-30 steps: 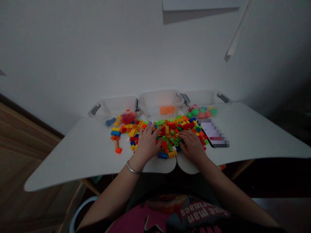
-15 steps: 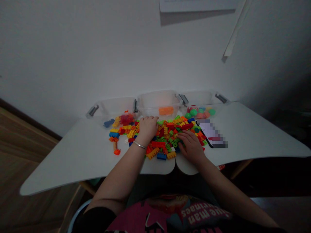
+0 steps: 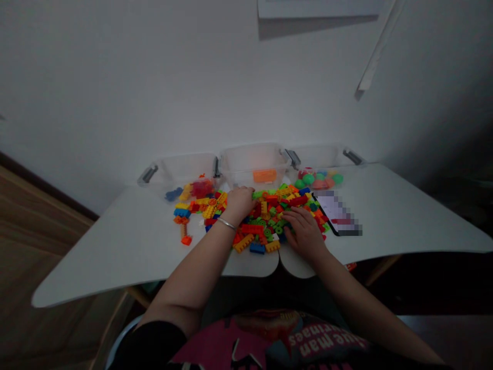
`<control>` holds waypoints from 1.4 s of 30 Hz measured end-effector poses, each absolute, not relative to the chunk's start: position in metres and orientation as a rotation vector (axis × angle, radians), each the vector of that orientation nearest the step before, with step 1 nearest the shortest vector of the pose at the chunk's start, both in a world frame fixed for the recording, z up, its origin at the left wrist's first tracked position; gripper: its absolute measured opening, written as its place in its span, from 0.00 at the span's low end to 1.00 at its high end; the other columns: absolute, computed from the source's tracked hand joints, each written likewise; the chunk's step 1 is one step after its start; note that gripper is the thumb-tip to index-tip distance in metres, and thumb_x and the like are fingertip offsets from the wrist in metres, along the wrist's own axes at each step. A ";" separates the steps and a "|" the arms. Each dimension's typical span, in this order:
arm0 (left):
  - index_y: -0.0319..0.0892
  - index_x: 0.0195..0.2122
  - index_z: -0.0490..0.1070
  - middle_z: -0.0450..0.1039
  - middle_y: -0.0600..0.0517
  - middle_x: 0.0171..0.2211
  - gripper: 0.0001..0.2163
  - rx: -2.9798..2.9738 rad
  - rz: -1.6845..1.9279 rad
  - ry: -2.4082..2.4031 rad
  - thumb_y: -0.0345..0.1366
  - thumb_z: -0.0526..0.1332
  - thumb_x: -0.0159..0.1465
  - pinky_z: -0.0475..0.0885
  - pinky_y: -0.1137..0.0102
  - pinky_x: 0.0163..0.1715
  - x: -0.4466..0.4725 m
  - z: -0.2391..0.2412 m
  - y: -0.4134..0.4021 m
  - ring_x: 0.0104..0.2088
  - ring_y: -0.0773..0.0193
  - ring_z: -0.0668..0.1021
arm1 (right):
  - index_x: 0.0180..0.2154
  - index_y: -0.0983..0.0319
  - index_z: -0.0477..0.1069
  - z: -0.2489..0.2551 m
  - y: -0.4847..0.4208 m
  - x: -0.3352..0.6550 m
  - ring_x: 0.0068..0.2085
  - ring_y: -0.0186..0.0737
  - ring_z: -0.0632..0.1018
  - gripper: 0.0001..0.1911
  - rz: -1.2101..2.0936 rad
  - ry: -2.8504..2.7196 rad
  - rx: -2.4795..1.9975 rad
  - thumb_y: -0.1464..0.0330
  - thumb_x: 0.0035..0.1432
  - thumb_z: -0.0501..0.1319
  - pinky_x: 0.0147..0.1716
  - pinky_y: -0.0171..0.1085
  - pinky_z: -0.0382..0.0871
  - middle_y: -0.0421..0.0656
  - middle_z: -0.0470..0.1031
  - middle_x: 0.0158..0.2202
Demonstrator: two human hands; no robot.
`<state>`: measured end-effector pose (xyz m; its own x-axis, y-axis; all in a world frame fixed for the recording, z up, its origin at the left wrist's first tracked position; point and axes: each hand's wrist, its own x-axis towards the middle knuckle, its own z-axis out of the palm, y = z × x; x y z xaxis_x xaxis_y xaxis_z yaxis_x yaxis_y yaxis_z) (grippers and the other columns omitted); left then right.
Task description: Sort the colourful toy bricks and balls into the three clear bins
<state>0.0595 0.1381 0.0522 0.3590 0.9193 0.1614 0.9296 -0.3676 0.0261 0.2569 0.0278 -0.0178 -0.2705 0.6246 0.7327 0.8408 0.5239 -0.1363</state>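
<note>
A heap of small plastic bricks (image 3: 265,218) in red, yellow, green, blue and orange lies on the white table (image 3: 127,246) in front of me. My left hand (image 3: 239,201), with a silver bangle (image 3: 227,224) on the wrist, rests at the far side of the heap near the middle clear tub (image 3: 254,160). Its fingers are curled down into the bricks, and what they hold is hidden. My right hand (image 3: 304,230) lies on the near right of the heap, fingers stretched out towards the left over green and red pieces.
Three clear tubs stand along the wall. The left tub (image 3: 181,170) holds several bricks, the middle one an orange brick (image 3: 264,176), and the right tub (image 3: 327,156) coloured balls (image 3: 319,180). A phone (image 3: 339,213) lies right of the heap.
My left hand went from the near middle of the heap out to its far edge by the middle tub, then drew back a little. My right hand hardly moved.
</note>
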 end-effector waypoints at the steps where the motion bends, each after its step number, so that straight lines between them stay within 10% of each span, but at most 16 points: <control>1: 0.41 0.52 0.73 0.76 0.43 0.46 0.17 -2.540 -0.268 -1.739 0.40 0.61 0.63 0.72 0.63 0.45 0.060 0.052 0.138 0.47 0.52 0.77 | 0.48 0.63 0.71 -0.018 0.028 0.257 0.54 0.49 0.71 0.14 -0.358 -2.003 -1.191 0.72 0.59 0.57 0.56 0.51 0.66 0.47 0.78 0.47; 22: 0.42 0.42 0.64 0.67 0.46 0.48 0.12 -2.646 -1.636 -1.303 0.27 0.62 0.57 0.76 0.71 0.38 0.038 0.072 0.120 0.45 0.64 0.74 | 0.49 0.61 0.71 -0.019 0.026 0.257 0.55 0.50 0.71 0.15 -0.303 -2.003 -1.226 0.73 0.59 0.57 0.57 0.53 0.65 0.46 0.77 0.48; 36: 0.44 0.46 0.61 0.66 0.46 0.51 0.15 -1.876 -2.009 -1.692 0.29 0.60 0.58 0.75 0.70 0.38 -0.038 0.100 0.160 0.43 0.64 0.75 | 0.48 0.62 0.72 -0.021 0.027 0.257 0.55 0.50 0.71 0.16 -0.295 -2.003 -1.227 0.72 0.59 0.57 0.57 0.54 0.65 0.47 0.77 0.48; 42: 0.41 0.46 0.67 0.69 0.45 0.48 0.14 -1.831 -1.650 -1.884 0.30 0.60 0.58 0.72 0.64 0.47 -0.067 0.098 0.167 0.44 0.60 0.76 | 0.49 0.60 0.72 -0.019 0.027 0.257 0.55 0.49 0.71 0.16 -0.279 -2.004 -1.230 0.72 0.59 0.56 0.57 0.53 0.66 0.46 0.78 0.48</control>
<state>-0.0672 0.1673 0.0981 -0.3028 0.6960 0.6511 0.7373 -0.2619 0.6228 0.2572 0.0271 -0.0189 -0.2520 0.6719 0.6965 0.8365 0.5131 -0.1924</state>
